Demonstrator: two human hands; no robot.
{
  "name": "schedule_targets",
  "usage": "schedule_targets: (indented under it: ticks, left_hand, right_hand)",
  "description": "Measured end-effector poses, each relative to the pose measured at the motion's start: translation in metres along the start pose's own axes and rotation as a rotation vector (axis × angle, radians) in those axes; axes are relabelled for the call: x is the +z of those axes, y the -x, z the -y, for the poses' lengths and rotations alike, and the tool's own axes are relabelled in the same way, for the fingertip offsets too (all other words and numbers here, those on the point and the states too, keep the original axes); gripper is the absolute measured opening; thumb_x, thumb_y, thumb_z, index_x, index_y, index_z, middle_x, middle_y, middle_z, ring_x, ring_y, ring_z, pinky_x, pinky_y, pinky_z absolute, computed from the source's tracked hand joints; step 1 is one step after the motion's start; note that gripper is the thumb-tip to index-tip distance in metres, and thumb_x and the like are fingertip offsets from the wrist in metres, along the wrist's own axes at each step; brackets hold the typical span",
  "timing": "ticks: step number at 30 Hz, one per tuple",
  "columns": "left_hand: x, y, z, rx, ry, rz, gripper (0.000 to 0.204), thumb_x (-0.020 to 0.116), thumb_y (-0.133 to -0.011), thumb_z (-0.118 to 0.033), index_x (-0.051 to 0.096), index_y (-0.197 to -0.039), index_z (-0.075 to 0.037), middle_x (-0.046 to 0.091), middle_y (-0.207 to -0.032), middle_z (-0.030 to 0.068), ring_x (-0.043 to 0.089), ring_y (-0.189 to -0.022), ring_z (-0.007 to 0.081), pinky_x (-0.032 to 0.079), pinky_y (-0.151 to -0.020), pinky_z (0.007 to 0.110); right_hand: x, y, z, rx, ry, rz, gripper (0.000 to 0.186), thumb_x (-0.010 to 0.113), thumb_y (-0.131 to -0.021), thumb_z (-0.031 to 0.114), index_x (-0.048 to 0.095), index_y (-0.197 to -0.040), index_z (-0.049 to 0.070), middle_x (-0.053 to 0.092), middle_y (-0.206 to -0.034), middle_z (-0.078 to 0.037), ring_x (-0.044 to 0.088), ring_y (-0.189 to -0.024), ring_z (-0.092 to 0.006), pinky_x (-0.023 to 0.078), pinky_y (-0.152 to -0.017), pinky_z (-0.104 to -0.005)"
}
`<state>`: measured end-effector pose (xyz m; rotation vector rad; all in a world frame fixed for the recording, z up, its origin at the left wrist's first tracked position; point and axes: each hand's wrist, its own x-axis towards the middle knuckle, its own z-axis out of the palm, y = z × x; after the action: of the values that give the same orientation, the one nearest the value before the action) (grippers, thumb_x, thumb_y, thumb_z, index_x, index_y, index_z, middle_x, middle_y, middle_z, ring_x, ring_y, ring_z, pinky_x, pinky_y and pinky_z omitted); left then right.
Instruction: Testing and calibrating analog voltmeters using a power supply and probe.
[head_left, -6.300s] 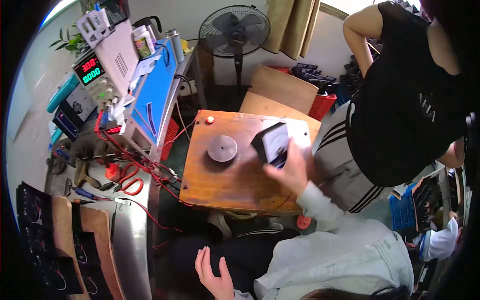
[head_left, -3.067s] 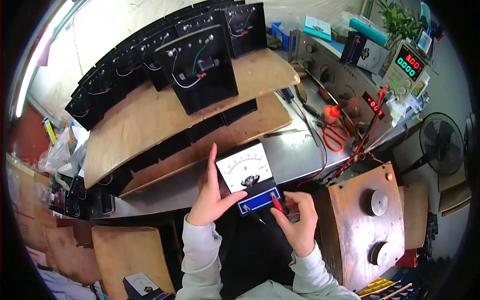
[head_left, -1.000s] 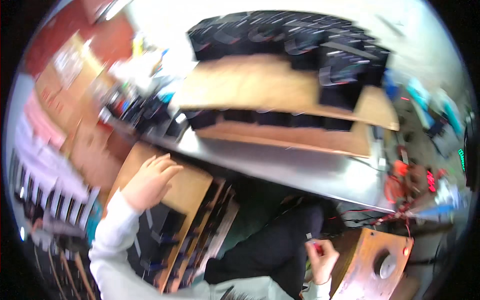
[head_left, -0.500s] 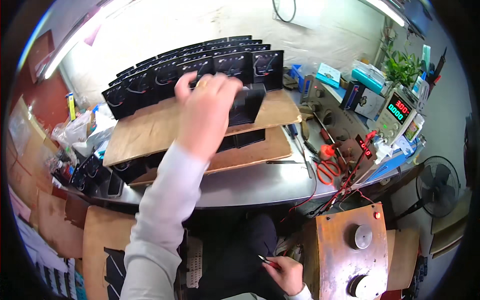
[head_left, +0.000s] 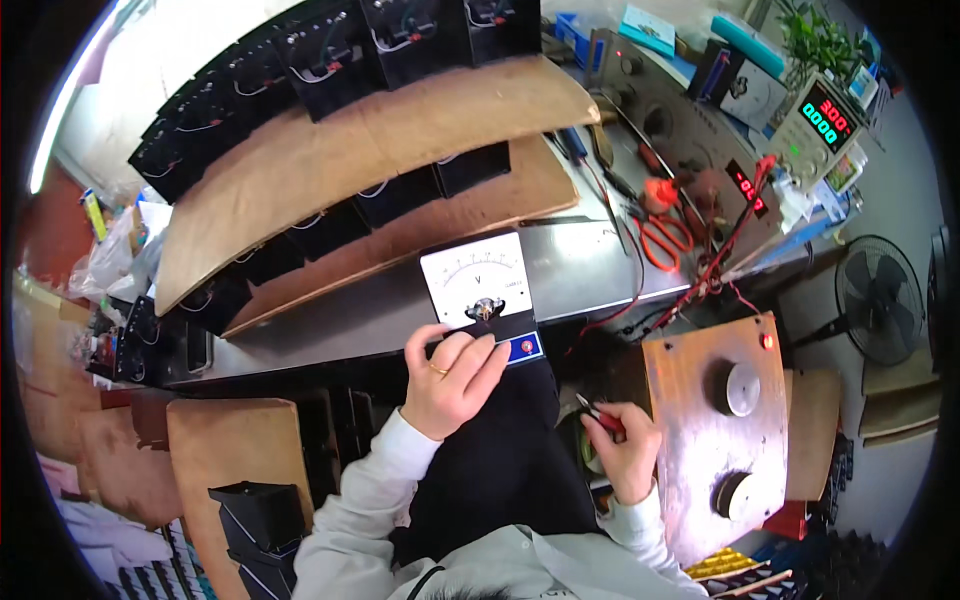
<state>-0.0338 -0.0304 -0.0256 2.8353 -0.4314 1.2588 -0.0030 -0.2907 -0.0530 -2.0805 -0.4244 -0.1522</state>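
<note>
My left hand (head_left: 455, 378) grips the lower edge of a square panel voltmeter (head_left: 478, 268) at the bench's front edge. The meter has a white scale face, an exposed mechanism in a cut-out, and a black and blue lower strip with a small red spot. Its face is turned up toward me; its underside is hidden. Over to the right, my right hand (head_left: 622, 448) is closed round a small red-handled tool (head_left: 605, 420) with a pointed metal tip. The tool's kind is not clear.
Rows of black meters (head_left: 330, 60) stand on a two-tier wooden board (head_left: 380, 130) on the metal bench. Orange-handled scissors (head_left: 665, 243), red leads and a power supply (head_left: 815, 125) lie to the right. A metal box with two knobs (head_left: 715, 420) stands by my right hand.
My left hand has come down from the upper board toward me, bringing the meter with it and turning its face up. My right hand has risen with the red-handled tool. The head view has tilted down.
</note>
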Motion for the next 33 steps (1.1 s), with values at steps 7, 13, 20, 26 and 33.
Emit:
schedule_targets:
  ticks: [7, 13, 20, 26, 33]
  left_hand:
    - [-0.01, 0.015, -0.001, -0.507, 0.219, -0.166, 0.069, 0.083, -0.079, -0.033, 0.055, -0.137, -0.006, 0.053, -0.136, 0.0149, 0.047, -0.124, 0.0311, 0.033, -0.107, 0.047]
    - [0.008, -0.008, 0.064, -0.64, 0.974, 0.171, 0.117, 0.086, -0.072, -0.002, 0.011, -0.162, -0.01, 0.041, -0.151, 0.018, 0.045, -0.137, 0.0241, 0.038, -0.112, 0.038]
    - [0.011, -0.005, 0.066, -0.653, 0.942, 0.254, 0.115, 0.084, -0.075, -0.003, 0.009, -0.162, -0.01, 0.051, -0.14, 0.0175, 0.05, -0.13, 0.0252, 0.038, -0.111, 0.038]
    - [0.007, -0.005, 0.056, -0.538, 0.658, 0.238, 0.113, 0.08, -0.08, -0.008, 0.004, -0.162, -0.009, 0.049, -0.141, 0.021, 0.051, -0.13, 0.0296, 0.037, -0.111, 0.04]
    - [0.009, -0.003, 0.055, -0.747, 0.984, 0.189, 0.11, 0.081, -0.078, -0.011, 0.01, -0.161, -0.006, 0.05, -0.141, 0.024, 0.05, -0.131, 0.036, 0.036, -0.111, 0.043]
  right_hand:
    - [0.035, -0.017, 0.056, -0.006, -0.132, 0.042, 0.021, 0.085, -0.074, 0.003, 0.069, -0.088, 0.001, 0.062, -0.072, -0.008, 0.057, -0.06, -0.0187, 0.043, -0.054, -0.03]
    - [0.064, -0.04, 0.074, -0.263, -0.162, 0.145, 0.02, 0.078, -0.07, -0.002, 0.062, -0.083, 0.001, 0.059, -0.071, -0.012, 0.06, -0.063, -0.0302, 0.048, -0.057, -0.0373]
    - [0.079, -0.034, 0.077, -0.255, -0.112, 0.096, 0.025, 0.085, -0.074, 0.0, 0.064, -0.087, 0.0, 0.061, -0.075, -0.006, 0.059, -0.063, -0.0144, 0.047, -0.056, -0.0261]
    - [0.059, -0.015, 0.055, 0.216, -0.74, 0.04, 0.028, 0.081, -0.082, -0.003, 0.063, -0.102, 0.001, 0.064, -0.095, -0.001, 0.057, -0.078, -0.0055, 0.046, -0.065, -0.0191]
    - [0.039, -0.06, 0.057, -0.223, -0.003, -0.019, 0.02, 0.085, -0.071, -0.002, 0.068, -0.081, 0.0, 0.06, -0.071, -0.009, 0.058, -0.065, -0.0217, 0.045, -0.057, -0.0314]
